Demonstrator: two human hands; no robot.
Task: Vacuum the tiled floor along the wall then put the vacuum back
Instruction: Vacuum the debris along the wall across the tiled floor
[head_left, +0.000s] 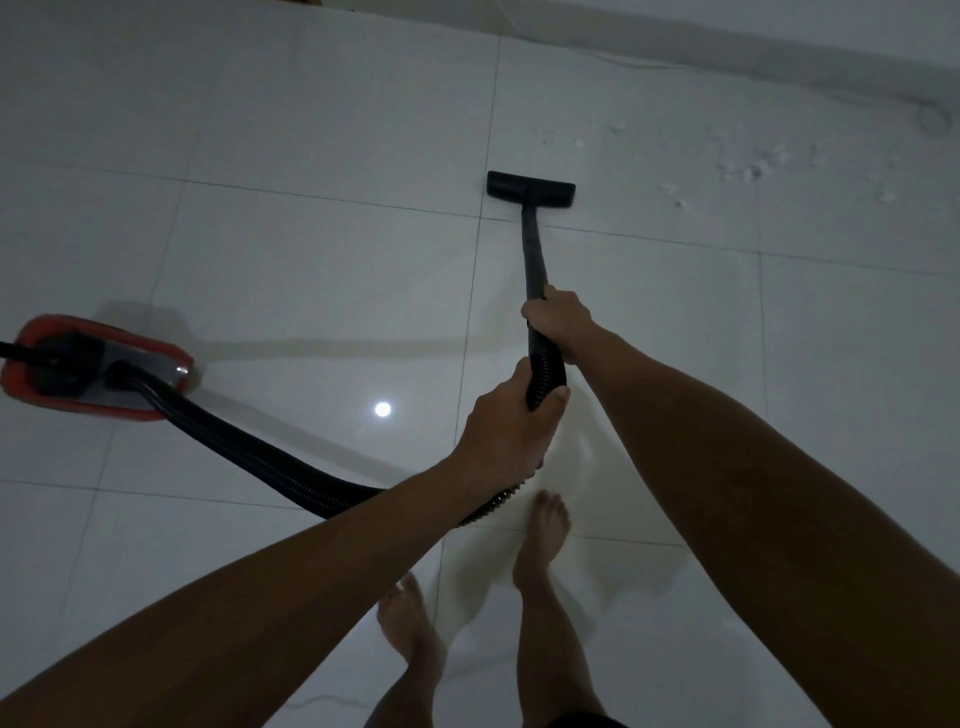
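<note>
One vacuum (93, 366), two hands, two bare feet.

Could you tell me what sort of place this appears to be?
Probably a room in a home: glossy white tiled floor, a plain wall at its edge, and a red canister vacuum in use, barefoot.

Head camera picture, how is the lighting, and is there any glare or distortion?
Head view: dim overall; a small round glare spot shines on the glossy white tiled floor; wide-angle bending curves the tile seams; the black flat vacuum floor head stays sharp, while the white debris scraps near the wall look soft.
</note>
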